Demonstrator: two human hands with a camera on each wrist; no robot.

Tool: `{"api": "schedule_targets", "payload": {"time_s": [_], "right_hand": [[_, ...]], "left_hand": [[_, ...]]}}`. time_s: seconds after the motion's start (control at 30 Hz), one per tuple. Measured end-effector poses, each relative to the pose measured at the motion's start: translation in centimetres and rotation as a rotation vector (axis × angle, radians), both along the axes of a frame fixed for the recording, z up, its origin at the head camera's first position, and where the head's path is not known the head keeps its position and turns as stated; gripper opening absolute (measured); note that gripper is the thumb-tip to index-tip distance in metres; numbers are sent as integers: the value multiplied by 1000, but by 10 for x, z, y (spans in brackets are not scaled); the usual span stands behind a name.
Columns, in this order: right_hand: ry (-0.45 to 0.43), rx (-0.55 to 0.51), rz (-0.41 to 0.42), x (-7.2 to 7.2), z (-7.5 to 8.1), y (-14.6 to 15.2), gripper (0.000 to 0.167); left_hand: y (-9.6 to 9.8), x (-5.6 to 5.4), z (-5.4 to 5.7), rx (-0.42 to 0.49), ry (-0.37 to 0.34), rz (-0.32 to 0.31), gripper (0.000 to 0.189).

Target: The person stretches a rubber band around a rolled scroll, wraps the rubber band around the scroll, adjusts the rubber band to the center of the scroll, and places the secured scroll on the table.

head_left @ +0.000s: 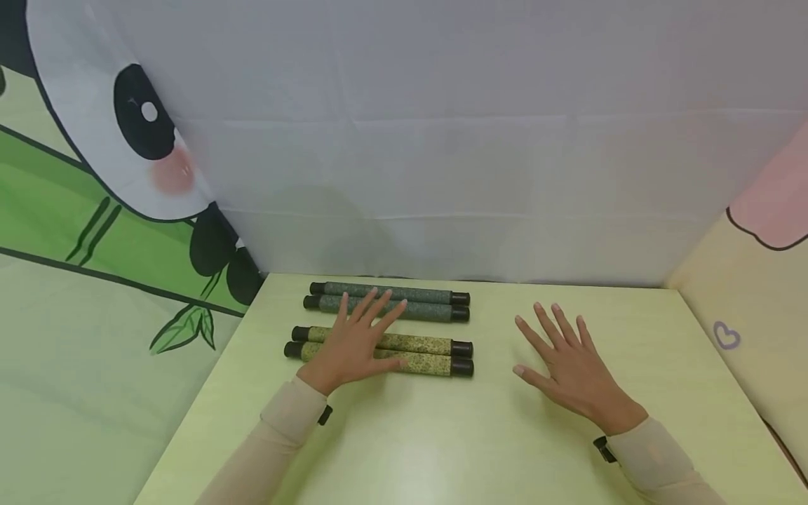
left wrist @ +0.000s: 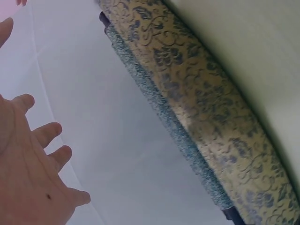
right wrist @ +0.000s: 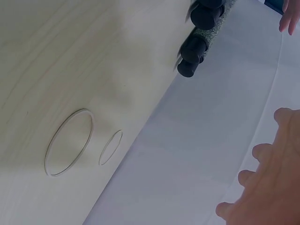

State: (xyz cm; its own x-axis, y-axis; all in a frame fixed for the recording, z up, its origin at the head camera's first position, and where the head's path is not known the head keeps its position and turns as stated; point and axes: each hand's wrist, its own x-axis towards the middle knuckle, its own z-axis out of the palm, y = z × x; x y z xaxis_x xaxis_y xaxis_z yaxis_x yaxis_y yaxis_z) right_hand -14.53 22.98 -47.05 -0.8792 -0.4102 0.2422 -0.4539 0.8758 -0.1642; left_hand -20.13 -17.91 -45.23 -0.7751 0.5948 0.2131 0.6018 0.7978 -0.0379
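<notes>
Two yellow patterned hanging scrolls (head_left: 429, 364), rolled up with black end knobs, lie side by side on the table. Behind them lie two rolled grey-green scrolls (head_left: 416, 311) with the same black ends. My left hand (head_left: 347, 354) hovers over the yellow pair with fingers spread, hiding part of both pairs in the head view. In the left wrist view the patterned yellow scroll (left wrist: 201, 103) overlaps a grey-green one (left wrist: 159, 108). To the right of the scrolls, my right hand (head_left: 574, 379) is held with fingers spread, gripping nothing. The right wrist view catches the scrolls' black ends (right wrist: 193, 49).
A pale wooden table (head_left: 480, 435) carries the scrolls. White cloth (head_left: 442, 154) hangs along its back edge, with a printed cartoon cloth (head_left: 126, 238) at the left and a cream cloth (head_left: 757, 337) at the right. Two thin oval outlines (right wrist: 90, 136) show on the tabletop.
</notes>
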Motion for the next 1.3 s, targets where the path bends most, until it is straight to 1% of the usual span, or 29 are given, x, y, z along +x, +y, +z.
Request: {"api": "schedule_targets", "payload": {"time_s": [0.07, 0.2, 0.27, 0.33, 0.43, 0.6, 0.7, 0.8, 0.93, 1.03, 1.17, 1.3], "right_hand": [[-3, -1, 5, 3, 1, -1, 79], [9, 4, 8, 7, 3, -2, 79], [21, 3, 9, 9, 4, -3, 79], [25, 1, 12, 10, 5, -3, 79], [24, -4, 13, 10, 5, -4, 79], [31, -5, 17, 11, 4, -7, 80], [39, -7, 21, 11, 6, -8, 80], [40, -11, 22, 11, 7, -10, 80], [41, -11, 10, 9, 10, -7, 80], [38, -9, 1, 10, 12, -4, 79], [35, -13, -12, 10, 14, -1, 79], [43, -6, -26, 9, 15, 3, 81]], "left_hand": [[-1, 3, 5, -5, -2, -3, 99], [-5, 8, 16, -9, 27, -21, 98], [-8, 9, 23, -20, 42, -18, 97], [-13, 10, 30, -26, 40, -11, 97], [-22, 8, 41, -65, 45, 0, 95], [-37, 2, 55, -132, 96, -9, 93], [-45, -1, 64, -157, 91, -11, 93], [-55, -6, 70, -163, 77, -9, 94], [-58, -24, 72, -155, 64, 2, 94], [-56, -36, 69, -137, 40, 11, 94], [-46, -50, 63, -118, 1, -9, 96], [-30, -67, 56, -111, -23, -35, 101]]}}
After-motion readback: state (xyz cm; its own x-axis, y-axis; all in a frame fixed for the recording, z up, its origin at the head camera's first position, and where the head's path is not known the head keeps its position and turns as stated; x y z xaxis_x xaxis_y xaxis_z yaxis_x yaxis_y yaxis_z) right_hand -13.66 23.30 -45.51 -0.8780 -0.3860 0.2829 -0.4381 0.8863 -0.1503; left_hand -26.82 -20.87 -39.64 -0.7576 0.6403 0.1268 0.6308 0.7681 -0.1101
